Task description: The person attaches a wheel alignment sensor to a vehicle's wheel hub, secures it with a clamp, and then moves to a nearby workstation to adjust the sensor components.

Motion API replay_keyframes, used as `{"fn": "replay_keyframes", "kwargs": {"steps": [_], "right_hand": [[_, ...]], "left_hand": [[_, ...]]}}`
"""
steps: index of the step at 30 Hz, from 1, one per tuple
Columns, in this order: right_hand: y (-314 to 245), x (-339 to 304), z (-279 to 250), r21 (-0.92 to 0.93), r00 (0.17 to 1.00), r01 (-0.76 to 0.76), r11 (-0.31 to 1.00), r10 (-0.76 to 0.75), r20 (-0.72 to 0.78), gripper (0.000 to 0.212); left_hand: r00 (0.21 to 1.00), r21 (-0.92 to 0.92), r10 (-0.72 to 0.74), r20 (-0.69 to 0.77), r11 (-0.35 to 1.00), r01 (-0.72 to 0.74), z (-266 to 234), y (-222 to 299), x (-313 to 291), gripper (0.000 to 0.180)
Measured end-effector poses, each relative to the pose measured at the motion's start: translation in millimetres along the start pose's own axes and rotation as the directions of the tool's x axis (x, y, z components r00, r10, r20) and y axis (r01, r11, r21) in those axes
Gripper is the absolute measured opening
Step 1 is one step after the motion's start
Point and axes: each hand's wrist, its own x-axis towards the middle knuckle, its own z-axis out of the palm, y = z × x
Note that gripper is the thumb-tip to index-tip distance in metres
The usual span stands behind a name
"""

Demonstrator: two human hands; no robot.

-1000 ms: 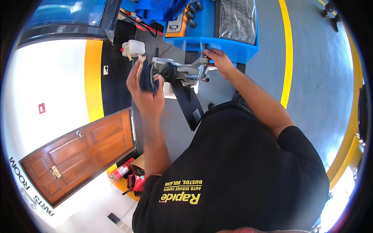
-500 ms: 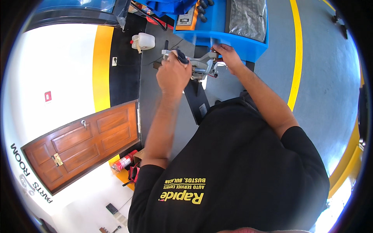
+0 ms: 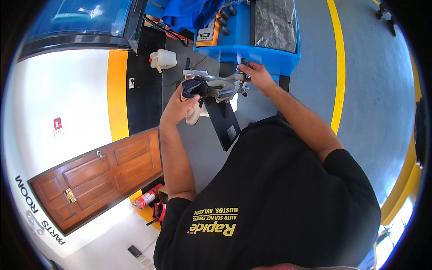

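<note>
A grey metal clamp-like device [image 3: 225,82] with arms, a rod and small fittings stands in front of me. My right hand [image 3: 258,77] is closed round a small dark handle [image 3: 243,61] at the device's right end. At its left side, my left hand [image 3: 176,107] grips a bunched cloth [image 3: 193,85], dark blue on top. A beige portion of cloth [image 3: 193,115] hangs below the fingers; whether it is the same piece I cannot tell. Beneath the device a flat black plate [image 3: 225,128] slopes toward me.
Beyond the device stands a blue cabinet [image 3: 270,56] bearing a plastic-covered keyboard [image 3: 275,24], an orange-and-grey box [image 3: 209,32] and several dark knobs [image 3: 223,22]. A white jug [image 3: 164,59] sits by the left wall. Farther left are a wooden door [image 3: 99,175] and a fire extinguisher [image 3: 147,196].
My left hand has moved left and down off the top of the device, and more of the cloth now shows. My right hand stays at the device's right end, now round the dark handle.
</note>
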Motion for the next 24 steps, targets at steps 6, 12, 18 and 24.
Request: {"fn": "replay_keyframes", "kwargs": {"steps": [6, 12, 18, 24], "right_hand": [[0.6, -1.1, 1.8, -0.021, 0.999, -0.014, 1.0, 0.013, -0.044, 0.034], [0.2, -3.0, 4.4, -0.058, 0.998, -0.005, 0.998, 0.002, -0.057, 0.034], [-2.0, -3.3, 2.3, -0.053, 1.0, -0.009, 0.999, 0.009, -0.007, 0.031], [1.4, 0.2, -1.9, -0.148, 1.0, 0.001, 0.989, -0.005, -0.021, 0.03]], "left_hand": [[0.985, 0.201, -0.128, -0.112, 0.968, 0.148, 5.5, 16.4, -21.4, 0.053], [0.881, 0.437, 0.09, -0.465, 0.888, 0.14, 5.5, 28.3, -36.6, 0.044], [0.868, 0.323, 0.293, -0.401, 0.932, -0.166, 38.6, 4.4, -30.2, 0.037], [0.913, -0.129, -0.096, -0.397, 0.99, 0.048, 3.6, -26.8, -48.4, 0.025]]}}
